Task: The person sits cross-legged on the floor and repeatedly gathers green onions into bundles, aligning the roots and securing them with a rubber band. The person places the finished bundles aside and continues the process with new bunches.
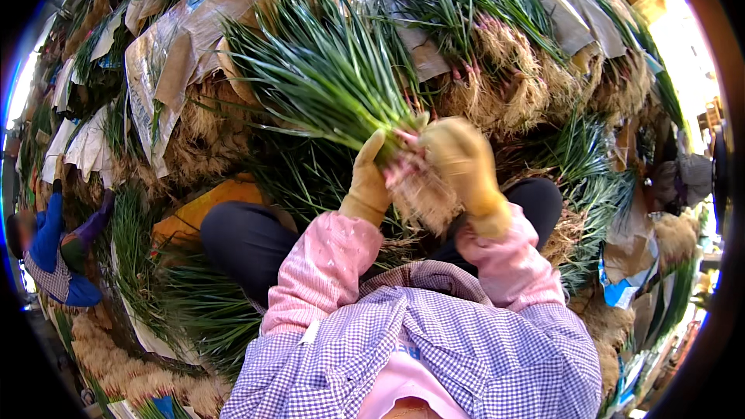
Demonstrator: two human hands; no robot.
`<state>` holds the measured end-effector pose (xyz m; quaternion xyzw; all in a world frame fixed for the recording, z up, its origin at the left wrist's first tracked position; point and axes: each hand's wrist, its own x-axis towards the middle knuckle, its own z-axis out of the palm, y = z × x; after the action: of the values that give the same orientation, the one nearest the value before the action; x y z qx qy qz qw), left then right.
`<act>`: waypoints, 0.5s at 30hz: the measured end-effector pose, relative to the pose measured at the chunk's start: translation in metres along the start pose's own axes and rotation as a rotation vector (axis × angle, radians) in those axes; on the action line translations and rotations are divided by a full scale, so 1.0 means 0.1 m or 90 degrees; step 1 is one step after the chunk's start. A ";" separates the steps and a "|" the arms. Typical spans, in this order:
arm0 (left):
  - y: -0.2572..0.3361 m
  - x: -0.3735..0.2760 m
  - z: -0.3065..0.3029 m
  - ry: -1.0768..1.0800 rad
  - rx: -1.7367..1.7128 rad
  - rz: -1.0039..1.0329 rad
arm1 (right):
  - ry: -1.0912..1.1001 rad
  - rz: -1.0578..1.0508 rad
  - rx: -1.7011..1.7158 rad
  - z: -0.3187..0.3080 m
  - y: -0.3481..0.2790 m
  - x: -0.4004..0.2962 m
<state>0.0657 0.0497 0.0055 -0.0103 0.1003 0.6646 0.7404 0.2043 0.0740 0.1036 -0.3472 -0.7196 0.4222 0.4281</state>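
Note:
My left hand (368, 177), in a yellowish work glove, grips a bunch of rooted plants (355, 96) near its base, thumb on top. The bunch has long, narrow green leaves fanning up to the left, pink stem bases and pale fibrous roots (428, 195) hanging below. Blurred by motion, my right hand (463, 160) in a matching glove is curled against the right side of the pink bases. What lies inside its fingers is hidden. Both hands are above and between my bent knees, with more green leaves (314, 169) in the shade beneath.
Heaped bundles of similar plants (506, 75) lie ahead, roots towards me, some under brown paper sacking (174, 64). More bundles lie at right (599, 186) and left (215, 297). An orange object (209, 206) sits beside my left knee. Another person (58, 250) works at far left.

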 end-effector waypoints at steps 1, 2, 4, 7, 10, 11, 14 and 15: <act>0.02 0.06 0.15 0.012 0.030 0.019 | -0.041 -0.160 -0.167 0.16 0.13 0.05; 0.04 0.10 0.30 0.027 0.061 0.035 | -0.073 -0.013 0.003 0.08 0.17 0.09; 0.12 0.22 0.49 0.029 0.120 0.075 | -0.053 -0.286 -0.180 -0.20 0.23 0.40; 0.09 0.37 0.84 0.034 0.136 0.141 | 0.157 0.138 0.590 -0.57 0.46 0.45; 0.08 0.60 0.87 0.024 0.069 0.060 | -0.090 0.388 0.812 -0.19 0.69 0.13; 0.08 0.72 0.77 0.046 0.087 0.099 | -0.146 0.391 0.968 -0.21 0.67 0.03; 0.22 0.64 0.93 0.046 0.130 0.185 | 0.070 0.377 0.779 -0.40 0.23 -0.15; 0.35 0.60 0.93 0.024 0.131 0.182 | 0.072 0.310 0.712 -0.50 0.04 -0.16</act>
<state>0.0491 0.1271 0.0914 0.0677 0.1819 0.7489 0.6336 0.2562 0.0775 0.1084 -0.2462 -0.2649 0.8028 0.4741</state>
